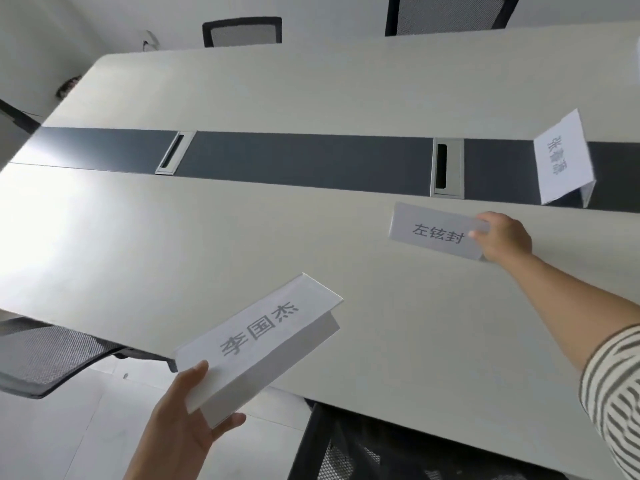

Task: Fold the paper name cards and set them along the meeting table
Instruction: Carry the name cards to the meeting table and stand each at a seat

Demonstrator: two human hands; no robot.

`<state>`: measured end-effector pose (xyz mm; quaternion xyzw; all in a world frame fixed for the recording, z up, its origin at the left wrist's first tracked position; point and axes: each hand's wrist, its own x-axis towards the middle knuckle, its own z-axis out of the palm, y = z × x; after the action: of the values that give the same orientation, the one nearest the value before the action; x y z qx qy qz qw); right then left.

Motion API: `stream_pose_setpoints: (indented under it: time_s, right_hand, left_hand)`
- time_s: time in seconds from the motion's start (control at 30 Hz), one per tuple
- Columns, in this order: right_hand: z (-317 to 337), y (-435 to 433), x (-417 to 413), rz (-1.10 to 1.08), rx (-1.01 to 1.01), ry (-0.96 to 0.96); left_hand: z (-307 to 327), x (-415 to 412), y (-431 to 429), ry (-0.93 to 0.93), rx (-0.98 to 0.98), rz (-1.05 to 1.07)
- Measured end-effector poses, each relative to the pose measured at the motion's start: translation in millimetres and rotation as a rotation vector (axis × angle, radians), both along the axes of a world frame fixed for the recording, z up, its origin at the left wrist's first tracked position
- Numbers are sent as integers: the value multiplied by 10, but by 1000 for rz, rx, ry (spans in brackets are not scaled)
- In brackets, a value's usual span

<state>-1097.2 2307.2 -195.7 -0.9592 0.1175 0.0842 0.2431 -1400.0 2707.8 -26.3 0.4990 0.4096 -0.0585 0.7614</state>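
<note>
My left hand [183, 424] grips the near end of a folded white name card [263, 341], held in the air above the near edge of the meeting table [242, 237]. My right hand [502, 237] reaches out and pinches the right end of a second folded name card [436, 232], which rests on or just over the table's light surface. A third folded card [562, 157] stands tent-like on the dark centre strip at the far right. All three carry printed characters.
A dark strip [311, 161] with two metal cable ports [175, 152] [446, 168] runs along the table's middle. Mesh office chairs stand at the far side [242, 31] [450, 13], near left [45, 355] and below me [363, 452].
</note>
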Motion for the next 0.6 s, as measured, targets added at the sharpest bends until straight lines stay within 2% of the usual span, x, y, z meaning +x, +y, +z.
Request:
stream_pose_setpoints:
  time_s: [0.13, 0.2, 0.3, 0.6]
  right_hand:
    - [-69, 146, 48, 171, -311, -171]
    - [-133, 310, -19, 278, -398, -118]
    - [-232, 409, -15, 339, -449, -34]
    - [-211, 352, 340, 361, -490, -27]
  left_hand:
    - [-3, 116, -136, 22, -9, 2]
    - [-4, 155, -171, 41, -10, 15]
    - [-6, 202, -204, 63, 4, 25]
    - [11, 150, -226, 60, -6, 61]
